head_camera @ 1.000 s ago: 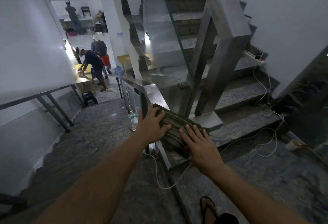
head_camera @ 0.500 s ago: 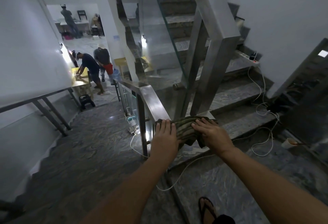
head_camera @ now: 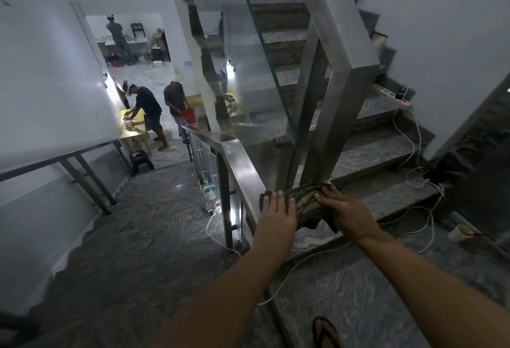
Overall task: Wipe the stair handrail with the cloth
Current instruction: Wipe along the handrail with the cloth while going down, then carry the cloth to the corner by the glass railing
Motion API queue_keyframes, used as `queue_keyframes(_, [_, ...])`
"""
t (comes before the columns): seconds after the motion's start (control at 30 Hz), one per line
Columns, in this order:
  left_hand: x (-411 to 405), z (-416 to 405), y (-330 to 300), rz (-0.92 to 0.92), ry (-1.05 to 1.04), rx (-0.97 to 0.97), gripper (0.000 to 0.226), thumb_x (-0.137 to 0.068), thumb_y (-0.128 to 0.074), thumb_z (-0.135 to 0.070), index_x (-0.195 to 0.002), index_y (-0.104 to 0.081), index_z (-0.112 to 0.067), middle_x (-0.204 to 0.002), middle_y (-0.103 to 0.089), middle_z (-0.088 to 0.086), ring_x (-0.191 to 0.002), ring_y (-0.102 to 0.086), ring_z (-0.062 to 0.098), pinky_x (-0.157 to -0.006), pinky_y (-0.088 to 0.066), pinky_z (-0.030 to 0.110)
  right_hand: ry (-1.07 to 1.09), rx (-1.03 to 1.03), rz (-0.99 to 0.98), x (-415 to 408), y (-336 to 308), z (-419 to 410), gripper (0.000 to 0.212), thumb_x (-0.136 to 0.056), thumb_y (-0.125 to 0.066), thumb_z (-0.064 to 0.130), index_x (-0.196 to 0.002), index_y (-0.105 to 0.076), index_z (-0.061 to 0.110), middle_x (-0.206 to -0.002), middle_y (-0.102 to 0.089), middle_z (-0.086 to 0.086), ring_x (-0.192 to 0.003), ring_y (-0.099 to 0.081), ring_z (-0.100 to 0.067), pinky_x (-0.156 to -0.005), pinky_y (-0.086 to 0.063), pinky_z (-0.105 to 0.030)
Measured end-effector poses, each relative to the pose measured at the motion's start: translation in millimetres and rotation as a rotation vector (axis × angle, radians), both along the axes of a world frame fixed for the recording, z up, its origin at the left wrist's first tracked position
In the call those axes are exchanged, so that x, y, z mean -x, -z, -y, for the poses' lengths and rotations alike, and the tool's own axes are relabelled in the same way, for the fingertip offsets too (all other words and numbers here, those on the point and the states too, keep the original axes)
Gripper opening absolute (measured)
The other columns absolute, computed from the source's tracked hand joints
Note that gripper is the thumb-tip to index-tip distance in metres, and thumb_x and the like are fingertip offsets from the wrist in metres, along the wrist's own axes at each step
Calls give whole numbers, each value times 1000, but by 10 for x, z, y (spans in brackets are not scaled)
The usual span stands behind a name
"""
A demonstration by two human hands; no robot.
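A flat steel handrail [head_camera: 239, 160] runs down along the descending stairs and ends close in front of me. A dark striped cloth [head_camera: 303, 207] is draped over its near end. My left hand [head_camera: 277, 216] lies flat on the cloth's left part, fingers together, pressing it onto the rail. My right hand [head_camera: 346, 211] rests palm down on the cloth's right side, fingers spread. Part of the cloth hangs down between the two hands.
A second steel rail [head_camera: 339, 33] with a glass panel climbs the upper flight behind the cloth. White cables [head_camera: 411, 209] trail over the landing, beside a paper cup [head_camera: 459, 233]. Three people [head_camera: 146, 107] work in the room below. My sandalled foot [head_camera: 325, 332] is at the bottom.
Both hands and the cloth slid along the handrail's near end, the left hand shifting right onto the cloth. The view tilted slightly; the people below moved a little.
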State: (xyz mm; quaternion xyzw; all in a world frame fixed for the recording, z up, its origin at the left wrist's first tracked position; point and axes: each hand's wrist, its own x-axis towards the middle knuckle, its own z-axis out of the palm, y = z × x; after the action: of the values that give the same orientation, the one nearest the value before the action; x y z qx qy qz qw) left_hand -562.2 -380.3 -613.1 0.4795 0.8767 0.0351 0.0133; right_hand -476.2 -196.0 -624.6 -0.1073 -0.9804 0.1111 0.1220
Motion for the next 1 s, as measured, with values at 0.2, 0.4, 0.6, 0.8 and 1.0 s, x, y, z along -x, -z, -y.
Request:
queue_keyframes(0.2, [-73,-70,-121,0,4,63,54,-99,-37,-16,-147,-18,-2,-154,-18,30,-143,-20,42,-117,-12,50,32,-24,73,-74,-22,-8,61,-60,-77,-5,-118,-65,10,-125,-61,-22,-111,-59,-46,-87,-54,-54])
queue_keyframes(0.4, [-244,-4,-291,-3,58,50,34,-97,-42,-18,-127,-53,-5,-130,-54,23,-117,-54,36,-100,-41,42,81,100,221,-347,-377,173,22,-82,-66,20,-103,-73,21,-96,-74,-9,-84,-68,-28,-78,-54,-41])
queue_keyframes(0.6, [-393,12,-378,179,68,-33,18,-92,-54,-22,-104,-65,-12,-100,-68,8,-90,-64,22,-84,-49,31,191,223,347,-763,-572,260,29,-82,-59,13,-101,-65,33,-93,-66,2,-88,-60,-18,-78,-52,-39])
queue_keyframes(0.8, [-399,-97,-700,353,97,-110,14,-86,-61,-19,-99,-67,-17,-94,-65,3,-85,-60,16,-74,-44,23,273,321,262,-1137,-940,177,32,-80,-60,5,-95,-54,32,-102,-57,1,-95,-56,-17,-80,-51,-36])
queue_keyframes(1.0, [-446,-336,-1134,448,245,-94,14,-82,-66,-17,-95,-66,-23,-86,-57,-6,-77,-53,7,-61,-38,19,401,307,222,-1609,-1178,-68,33,-78,-60,9,-82,-53,42,-95,-54,7,-91,-56,-14,-74,-45,-27])
